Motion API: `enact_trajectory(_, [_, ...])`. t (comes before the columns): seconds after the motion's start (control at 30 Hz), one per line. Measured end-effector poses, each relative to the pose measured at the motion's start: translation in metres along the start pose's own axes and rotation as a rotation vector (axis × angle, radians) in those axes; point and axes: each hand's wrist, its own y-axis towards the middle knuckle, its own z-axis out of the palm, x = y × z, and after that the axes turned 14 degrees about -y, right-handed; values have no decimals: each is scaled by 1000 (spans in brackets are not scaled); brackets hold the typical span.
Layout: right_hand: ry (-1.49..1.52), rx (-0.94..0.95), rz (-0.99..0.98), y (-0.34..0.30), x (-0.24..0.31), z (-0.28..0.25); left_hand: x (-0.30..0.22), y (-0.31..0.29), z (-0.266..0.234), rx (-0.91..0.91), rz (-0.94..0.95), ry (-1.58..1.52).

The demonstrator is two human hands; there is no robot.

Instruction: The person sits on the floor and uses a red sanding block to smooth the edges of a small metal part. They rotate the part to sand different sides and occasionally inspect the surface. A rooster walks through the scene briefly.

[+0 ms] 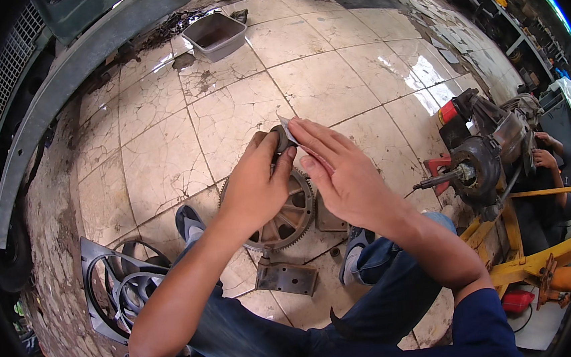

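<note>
My left hand [254, 184] is closed around a small dark round metal part [282, 138], thumb and fingers gripping its edge. My right hand [349, 180] pinches a thin, greyish folded sheet [287, 127], perhaps sandpaper, against the right side of that part. Its fingers are straight and pressed together, covering most of the sheet. Beneath both hands a large toothed flywheel [292, 226] lies on the tiles, partly hidden by my left forearm. A rusty metal bracket with holes [287, 279] sits nearer to me, and a flat metal piece [329, 216] lies right of the flywheel.
A grey plastic basin [217, 37] stands far off on the tiled floor. Left are a vehicle's bumper [56, 82] and a black fan shroud [96, 287]. At right, a greasy mechanical assembly [483, 169] is by a yellow frame [540, 256], with another person's hands [546, 151] beside it.
</note>
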Motion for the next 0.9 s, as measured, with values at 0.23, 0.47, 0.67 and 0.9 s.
enact_trajectory(0.23, [520, 188, 412, 15, 10, 3, -25, -5, 3, 13, -34, 245])
enact_trajectory(0.47, [461, 171, 341, 14, -5, 20, -2, 4, 7, 59, -100, 239])
enact_trajectory(0.67, [494, 313, 450, 14, -15, 19, -5, -3, 22, 110, -19, 270])
enact_trajectory(0.9, [469, 292, 311, 10, -2, 9, 0, -17, 29, 20, -197, 191])
